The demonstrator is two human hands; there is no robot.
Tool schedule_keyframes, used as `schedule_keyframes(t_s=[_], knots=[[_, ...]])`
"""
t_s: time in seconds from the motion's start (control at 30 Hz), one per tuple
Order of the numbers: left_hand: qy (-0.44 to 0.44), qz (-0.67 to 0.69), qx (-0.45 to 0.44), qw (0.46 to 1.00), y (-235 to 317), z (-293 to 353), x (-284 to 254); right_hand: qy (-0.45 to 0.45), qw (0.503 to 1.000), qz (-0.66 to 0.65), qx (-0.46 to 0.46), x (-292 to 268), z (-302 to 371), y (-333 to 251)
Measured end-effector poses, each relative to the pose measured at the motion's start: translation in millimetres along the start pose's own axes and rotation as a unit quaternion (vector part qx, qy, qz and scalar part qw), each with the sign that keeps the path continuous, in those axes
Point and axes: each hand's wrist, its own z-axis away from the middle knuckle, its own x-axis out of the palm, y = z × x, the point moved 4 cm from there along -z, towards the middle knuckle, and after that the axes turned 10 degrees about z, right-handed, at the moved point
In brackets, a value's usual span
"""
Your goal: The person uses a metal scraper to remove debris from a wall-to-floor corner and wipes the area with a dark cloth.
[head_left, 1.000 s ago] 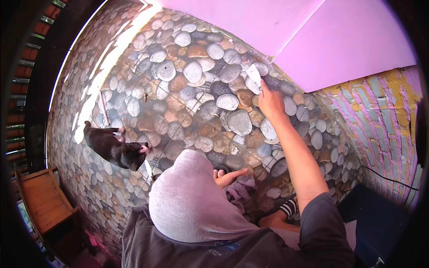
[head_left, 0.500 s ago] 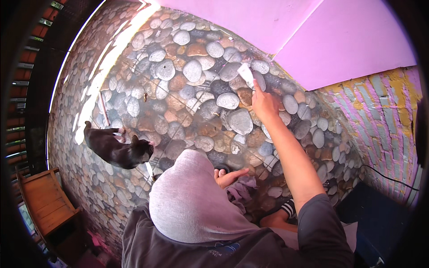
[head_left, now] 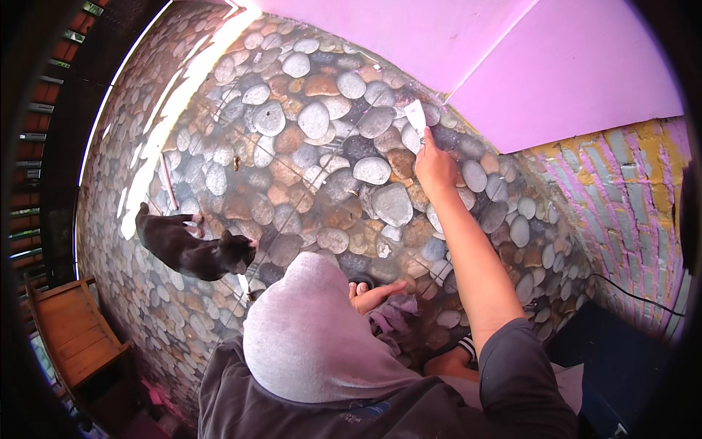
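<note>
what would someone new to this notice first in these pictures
Probably the bright pink wall at the upper right, and the small dark-furred animal on the stone-patterned floor at the left. Next, right of centre, the outstretched right hand draws the eye, gripping a white flat-ended tool near the foot of that wall.

Floor point(head_left: 303, 175) open between cat point(head_left: 194, 249) and right grip point(head_left: 436, 168), bar small scrap point(head_left: 236, 162). Pink wall point(head_left: 563, 80) blocks space right of scraper point(head_left: 415, 115). Left side: cat in way, stick point(head_left: 169, 184) near rump, blade point(head_left: 243, 282) near head. Brick wall point(head_left: 618, 197) bounds far right.
</note>
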Motion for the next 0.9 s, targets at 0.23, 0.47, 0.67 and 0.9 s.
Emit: schedule_keyframes(t_s=[0.23,0.47,0.67,0.9], knots=[[0.029,-0.106,0.043,0.993,23,-40,-62,-0.014,0.999,0.004,-0.033,-20,-15,-44],[0.038,-0.103,0.035,0.993,24,-59,-75,-0.031,0.999,0.026,-0.032,-13,-19,-34],[0.036,-0.195,0.036,0.98,18,-42,-58,-0.019,0.998,0.027,-0.046,-13,-22,-38],[0.044,-0.121,0.024,0.991,12,-29,-47,-0.013,0.998,0.023,-0.056,-8,-22,-43]])
